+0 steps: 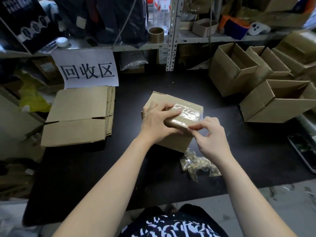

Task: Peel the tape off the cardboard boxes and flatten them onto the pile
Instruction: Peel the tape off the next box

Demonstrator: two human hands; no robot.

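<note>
1. Evidently, the job is being carried on partway: flattened cardboard is being kept in a pile [77, 117] at the left of the table [102, 168], and a wad of stripped tape [198, 165] is being left near the right wrist.
2. One box [174, 142] is being worked on at the middle of the table, not yet flattened.
3. It is being steadied by the left hand [157, 120], with fingers laid over the top and thumb on the near face.
4. The tape [186, 113] is being pinched at its near end by the right hand [210, 134].
5. Several open boxes [277, 100] are being kept at the right, apparently awaiting their turn.
6. The box is being shown as plain brown cardboard, with clear, glossy, wrinkled tape across its top.
</note>
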